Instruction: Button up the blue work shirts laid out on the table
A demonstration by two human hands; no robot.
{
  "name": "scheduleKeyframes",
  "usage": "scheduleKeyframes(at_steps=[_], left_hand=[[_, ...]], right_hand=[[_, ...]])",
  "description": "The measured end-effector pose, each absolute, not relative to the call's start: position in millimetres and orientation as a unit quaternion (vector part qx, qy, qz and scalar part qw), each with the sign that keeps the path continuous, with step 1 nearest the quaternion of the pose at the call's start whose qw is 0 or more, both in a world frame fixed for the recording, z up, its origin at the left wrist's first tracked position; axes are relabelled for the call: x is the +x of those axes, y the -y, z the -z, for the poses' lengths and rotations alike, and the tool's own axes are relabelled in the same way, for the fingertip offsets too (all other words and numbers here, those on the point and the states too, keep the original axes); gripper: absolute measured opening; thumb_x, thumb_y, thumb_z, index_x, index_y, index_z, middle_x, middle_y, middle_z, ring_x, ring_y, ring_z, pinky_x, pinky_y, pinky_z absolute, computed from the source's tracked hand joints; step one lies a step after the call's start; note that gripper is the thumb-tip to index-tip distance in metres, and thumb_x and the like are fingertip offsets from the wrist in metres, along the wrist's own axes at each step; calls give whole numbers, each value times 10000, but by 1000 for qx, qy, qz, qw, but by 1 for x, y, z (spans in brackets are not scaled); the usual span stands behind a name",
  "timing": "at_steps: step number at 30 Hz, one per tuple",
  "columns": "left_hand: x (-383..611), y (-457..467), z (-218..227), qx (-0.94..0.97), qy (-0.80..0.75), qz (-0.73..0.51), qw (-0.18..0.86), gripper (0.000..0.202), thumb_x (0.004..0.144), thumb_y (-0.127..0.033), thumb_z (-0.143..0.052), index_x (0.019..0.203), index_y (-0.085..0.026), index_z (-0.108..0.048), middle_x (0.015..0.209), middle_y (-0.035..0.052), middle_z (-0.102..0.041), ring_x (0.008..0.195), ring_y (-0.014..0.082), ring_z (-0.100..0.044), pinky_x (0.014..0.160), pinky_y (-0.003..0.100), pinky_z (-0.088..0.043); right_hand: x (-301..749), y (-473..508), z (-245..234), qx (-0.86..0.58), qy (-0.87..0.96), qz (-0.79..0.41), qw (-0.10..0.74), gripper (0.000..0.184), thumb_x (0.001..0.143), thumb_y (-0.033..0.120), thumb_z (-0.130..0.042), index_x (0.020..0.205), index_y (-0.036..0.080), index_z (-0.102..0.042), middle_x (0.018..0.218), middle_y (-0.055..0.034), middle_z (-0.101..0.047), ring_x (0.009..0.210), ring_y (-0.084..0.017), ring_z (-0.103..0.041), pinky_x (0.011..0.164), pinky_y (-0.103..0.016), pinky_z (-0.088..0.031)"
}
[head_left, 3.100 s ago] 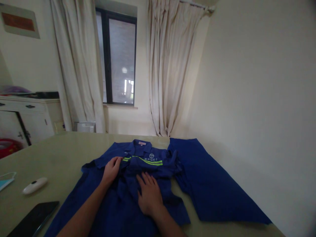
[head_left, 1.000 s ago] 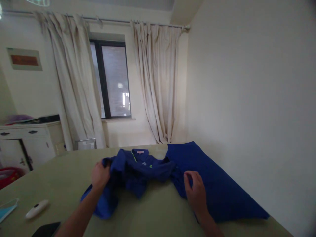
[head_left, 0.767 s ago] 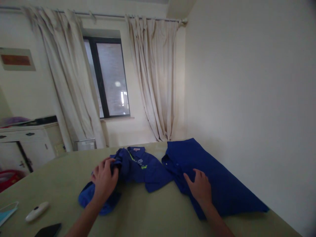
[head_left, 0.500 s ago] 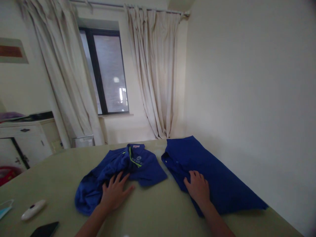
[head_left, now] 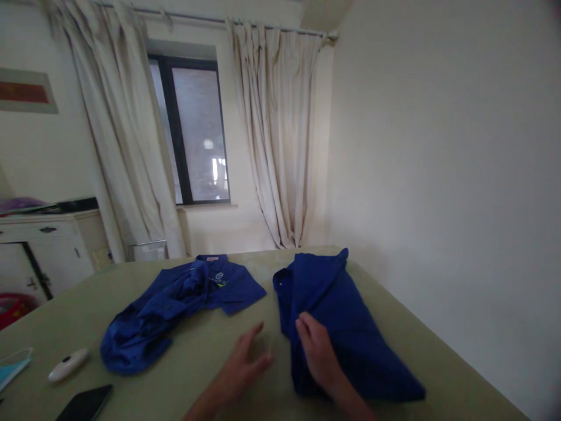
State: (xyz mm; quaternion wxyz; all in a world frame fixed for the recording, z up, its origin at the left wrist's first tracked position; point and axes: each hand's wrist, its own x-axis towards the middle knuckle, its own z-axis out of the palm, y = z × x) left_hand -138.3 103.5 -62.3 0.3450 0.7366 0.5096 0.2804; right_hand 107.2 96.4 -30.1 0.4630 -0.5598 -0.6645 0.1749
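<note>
Two blue garments lie on a pale green table (head_left: 210, 351). A crumpled blue work shirt (head_left: 175, 301) with a collar and a bit of yellow stripe sits at the left. A plain blue garment (head_left: 350, 327) lies at the right, its near left edge bunched. My right hand (head_left: 318, 354) is closed on that bunched edge. Between the two garments, my left hand (head_left: 241, 368) rests on the bare table, its fingers spread, holding nothing.
A white remote-like device (head_left: 68, 364), a black phone (head_left: 85, 402) and a light blue face mask (head_left: 11, 365) lie near the table's left edge. A white cabinet (head_left: 48, 242) stands at the left, a curtained window (head_left: 195, 131) behind, a wall close on the right.
My left hand let go of the crumpled shirt and moved right onto the bare table. My right hand closed on the plain garment's edge and drew it leftward.
</note>
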Motion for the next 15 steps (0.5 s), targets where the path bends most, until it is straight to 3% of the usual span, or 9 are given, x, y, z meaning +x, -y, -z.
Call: scheduleKeyframes(at_steps=[2,3,5,8,10,12,15], left_hand=[[-114,-74,62,747,-393,-248,475,953,666,-636,-749,1510,-358,-408,1509,52,-522,1373,337,-498,1156,469,-420],[-108,-62,62,739,-383,-248,496,905,670,-585,-767,1489,-391,-436,1469,33,-562,1360,321,-515,1152,443,-429],[-105,-47,61,717,-421,-280,481,758,744,-502,-683,1465,-383,-482,1421,26,-602,1391,303,-480,1200,427,-366],[-119,-34,51,704,-493,-296,417,663,802,-372,-507,1457,-269,-522,1456,47,-578,1428,309,-423,1248,479,-254],[-130,-26,36,742,-468,-234,418,620,810,-309,-485,1423,-253,-559,1444,46,-593,1372,312,-481,1211,497,-311],[-139,-14,18,791,-398,-131,446,521,856,-294,-503,1366,-280,-609,1375,28,-648,1301,300,-546,1158,473,-386],[-147,9,-4,815,-330,-1,477,366,936,-364,-568,1275,-257,-656,1279,37,-688,1214,293,-605,1078,469,-462]], right_hand=[[70,-70,25,-422,740,-247,462,356,1011,448,-446,778,217,-580,776,-4,-631,726,-158,-575,699,-242,-445],[58,-58,20,-382,756,-268,459,353,1013,448,-462,776,217,-583,764,5,-620,720,-151,-571,696,-236,-441],[50,-41,6,-347,760,-286,469,356,1030,432,-454,784,216,-594,767,9,-613,733,-145,-578,715,-234,-444],[68,-33,-22,-358,730,-269,516,319,1048,399,-422,904,220,-643,878,-19,-659,834,-162,-623,796,-252,-475],[87,-37,-39,-377,736,-239,509,245,1032,375,-463,1056,230,-659,1037,-49,-684,959,-184,-641,876,-279,-492],[105,-44,-51,-385,784,-200,445,254,983,335,-550,1204,248,-638,1239,-70,-654,1134,-212,-612,996,-323,-471],[122,-58,-47,-382,874,-135,269,548,860,203,-636,1395,282,-548,1522,-73,-483,1369,-256,-473,1163,-417,-343]])
